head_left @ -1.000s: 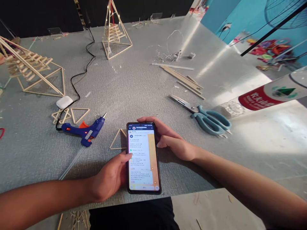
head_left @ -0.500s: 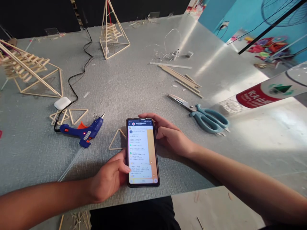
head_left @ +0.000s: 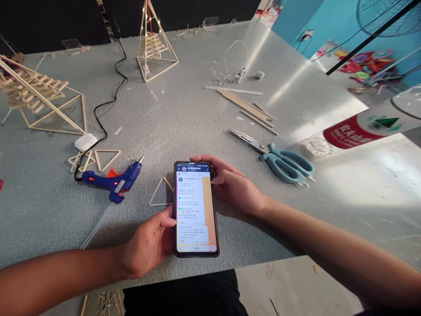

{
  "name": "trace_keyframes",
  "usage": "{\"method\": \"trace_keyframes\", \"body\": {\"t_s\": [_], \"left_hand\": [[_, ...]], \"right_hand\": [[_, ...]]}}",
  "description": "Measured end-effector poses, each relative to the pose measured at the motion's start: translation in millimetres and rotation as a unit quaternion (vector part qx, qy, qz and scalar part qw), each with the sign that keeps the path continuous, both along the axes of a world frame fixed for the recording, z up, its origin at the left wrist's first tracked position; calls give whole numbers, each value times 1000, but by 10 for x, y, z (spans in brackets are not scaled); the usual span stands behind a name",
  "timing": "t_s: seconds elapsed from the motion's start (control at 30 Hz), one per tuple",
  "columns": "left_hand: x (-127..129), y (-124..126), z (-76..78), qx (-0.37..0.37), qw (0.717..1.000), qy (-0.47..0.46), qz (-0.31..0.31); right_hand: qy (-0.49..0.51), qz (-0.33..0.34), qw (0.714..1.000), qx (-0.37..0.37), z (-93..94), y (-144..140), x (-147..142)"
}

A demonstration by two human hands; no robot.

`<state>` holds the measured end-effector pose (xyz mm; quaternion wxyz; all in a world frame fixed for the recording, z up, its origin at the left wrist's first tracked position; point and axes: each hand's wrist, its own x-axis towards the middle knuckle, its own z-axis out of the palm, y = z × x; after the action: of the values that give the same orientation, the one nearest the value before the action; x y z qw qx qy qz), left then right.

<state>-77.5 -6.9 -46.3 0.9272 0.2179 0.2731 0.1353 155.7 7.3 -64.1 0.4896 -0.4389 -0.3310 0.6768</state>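
Note:
Between both hands a smartphone (head_left: 194, 210) is held upright over the table's near edge, its lit screen showing a chat page. My left hand (head_left: 153, 241) grips its lower left side, the thumb at the screen's edge. My right hand (head_left: 237, 188) holds the upper right side, with fingers reaching behind the phone. Partly hidden behind the phone lies a small wooden stick triangle (head_left: 160, 204). A blue hot glue gun (head_left: 115, 182) with a clear glue stick (head_left: 100, 226) in it rests left of the phone. Blue-handled scissors (head_left: 283, 164) lie to the right, blades pointing away.
Stick pyramids stand at the back (head_left: 171, 66) and far left (head_left: 52, 130). A white case (head_left: 86, 142) and small stick triangles (head_left: 108, 160) lie by the black cord (head_left: 98, 118). Loose sticks (head_left: 246, 107), thin wires (head_left: 238, 77) and a water bottle (head_left: 358, 125) are on the right.
My left thumb has drawn back from the screen to the phone's edge. Small lights on the back pyramid now glow. The phone has barely moved.

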Motion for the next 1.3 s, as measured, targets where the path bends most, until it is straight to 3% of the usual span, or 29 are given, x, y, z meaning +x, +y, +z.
{"method": "trace_keyframes", "body": {"t_s": [0.4,0.73,1.03,1.17,1.3], "left_hand": [[-25,-18,-55,-6,999,30,9],[-46,-19,-42,10,1000,29,5],[-48,-4,-52,151,986,-58,-35],[-59,-13,-44,121,989,-46,-75],[-52,-36,-49,108,991,-34,-70]], "right_hand": [[-31,23,999,-3,7,-22,8],[-16,1,1000,-14,25,-13,-18],[2,-30,999,-25,58,15,-35],[6,-27,999,-22,71,16,-32],[8,-22,1000,-19,72,9,-34]]}}
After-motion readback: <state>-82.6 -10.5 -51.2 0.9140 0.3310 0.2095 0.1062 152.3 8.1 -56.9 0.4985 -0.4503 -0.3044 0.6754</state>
